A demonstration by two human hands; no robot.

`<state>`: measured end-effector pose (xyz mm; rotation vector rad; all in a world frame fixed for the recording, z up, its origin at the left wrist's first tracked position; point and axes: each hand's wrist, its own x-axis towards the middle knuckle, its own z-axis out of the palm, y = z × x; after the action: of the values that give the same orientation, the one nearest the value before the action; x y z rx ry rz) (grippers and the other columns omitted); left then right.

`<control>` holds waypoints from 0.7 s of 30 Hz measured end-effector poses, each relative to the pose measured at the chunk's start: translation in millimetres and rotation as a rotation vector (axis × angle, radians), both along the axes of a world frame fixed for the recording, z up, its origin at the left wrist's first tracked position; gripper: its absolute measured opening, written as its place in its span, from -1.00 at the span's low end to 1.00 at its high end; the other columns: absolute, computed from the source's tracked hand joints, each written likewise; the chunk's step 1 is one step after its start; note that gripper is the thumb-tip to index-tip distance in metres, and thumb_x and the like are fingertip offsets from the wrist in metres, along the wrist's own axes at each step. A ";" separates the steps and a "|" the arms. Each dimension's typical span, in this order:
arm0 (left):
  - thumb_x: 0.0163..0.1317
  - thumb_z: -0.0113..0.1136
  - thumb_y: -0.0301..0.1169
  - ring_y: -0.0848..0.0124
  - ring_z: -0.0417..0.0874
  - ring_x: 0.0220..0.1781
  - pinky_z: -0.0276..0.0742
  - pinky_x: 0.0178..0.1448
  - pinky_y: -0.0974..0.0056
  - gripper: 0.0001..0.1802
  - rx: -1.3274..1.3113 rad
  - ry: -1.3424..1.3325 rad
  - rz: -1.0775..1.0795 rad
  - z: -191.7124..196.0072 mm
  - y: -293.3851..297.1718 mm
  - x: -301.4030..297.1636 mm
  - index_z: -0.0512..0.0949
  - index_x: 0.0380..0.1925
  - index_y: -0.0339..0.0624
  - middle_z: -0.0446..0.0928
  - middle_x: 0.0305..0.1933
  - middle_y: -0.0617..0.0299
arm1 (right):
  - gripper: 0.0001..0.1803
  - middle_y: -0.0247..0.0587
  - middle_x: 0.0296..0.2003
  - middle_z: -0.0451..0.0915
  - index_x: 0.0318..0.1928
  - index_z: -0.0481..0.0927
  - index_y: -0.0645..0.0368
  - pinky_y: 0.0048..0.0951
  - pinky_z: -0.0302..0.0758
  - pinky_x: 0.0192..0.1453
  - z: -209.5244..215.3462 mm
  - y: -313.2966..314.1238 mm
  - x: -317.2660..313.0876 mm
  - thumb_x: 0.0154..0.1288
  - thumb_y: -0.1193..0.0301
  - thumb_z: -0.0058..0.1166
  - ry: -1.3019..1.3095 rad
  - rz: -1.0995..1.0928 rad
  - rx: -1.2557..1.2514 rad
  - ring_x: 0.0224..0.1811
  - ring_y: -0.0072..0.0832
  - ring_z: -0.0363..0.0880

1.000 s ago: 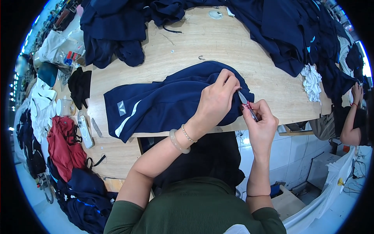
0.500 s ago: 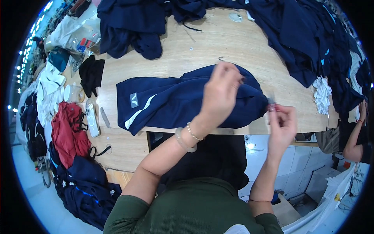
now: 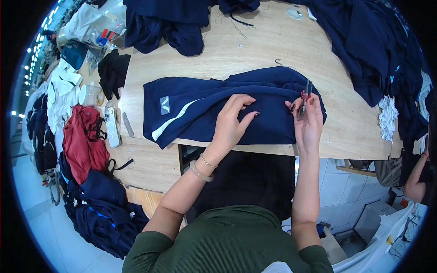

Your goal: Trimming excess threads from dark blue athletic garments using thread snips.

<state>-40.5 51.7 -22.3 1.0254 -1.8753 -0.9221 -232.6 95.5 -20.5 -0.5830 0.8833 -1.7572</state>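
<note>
A navy garment (image 3: 268,111) with a white stripe and a grey patch lies along the table's near edge. My left hand (image 3: 232,118) is over its middle, fingers curved and thumb apart, with nothing visible between them. Over the garment's right end, my right hand (image 3: 309,123) is closed on a pair of thread snips (image 3: 307,88), their slim metal blades pointing away from me. The snips' grip is partly hidden by my fingers.
Navy garments lie heaped at the far left (image 3: 166,20) and far right (image 3: 355,50). A white scrap bundle (image 3: 388,118) hangs at the right edge. Left are a phone (image 3: 112,127), a red garment (image 3: 84,141) and black cloth (image 3: 114,73). Another person's arm (image 3: 416,177) shows far right.
My left hand has come down and nearer me, its fingers parting. My right hand has moved left over the garment with the snips, which now point away. The whole view has shifted slightly.
</note>
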 end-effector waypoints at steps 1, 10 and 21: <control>0.07 0.27 -0.60 0.28 0.58 -0.16 0.52 -0.09 0.35 -0.71 0.005 0.000 0.003 -0.5 0.4 -0.5 0.51 -0.17 -0.30 0.50 -0.15 0.11 | -0.80 -0.23 -0.39 0.48 -0.05 0.37 0.21 -0.36 0.47 0.08 0.4 2.6 -1.0 0.43 0.38 -0.07 0.029 0.003 0.013 -0.32 -0.55 0.46; -0.04 0.34 -0.63 0.35 0.48 -0.28 0.41 -0.24 0.36 -0.78 -0.122 -0.043 0.135 -1.6 4.4 -23.2 0.62 -0.32 -0.26 0.42 -0.33 0.23 | -0.75 -0.21 -0.35 0.51 -0.03 0.38 0.22 -0.51 0.44 -0.01 0.8 5.0 -1.1 0.38 0.37 0.00 0.095 0.016 0.064 -0.33 -0.56 0.46; 0.12 0.17 -0.64 0.29 0.57 -0.34 0.48 -0.26 0.36 -0.90 0.008 -0.042 0.138 5.8 -4.1 -14.0 0.53 -0.33 -0.31 0.52 -0.41 0.14 | -0.83 -0.20 -0.43 0.54 -0.30 0.59 0.31 -0.51 0.43 -0.24 65.1 14.6 13.5 0.04 0.56 0.23 1.217 -0.075 0.151 -0.35 -0.43 0.51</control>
<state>-54.5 47.7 -16.5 1.1718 -1.8110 -0.8332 -219.1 110.1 44.7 -1.5812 1.8326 -1.2604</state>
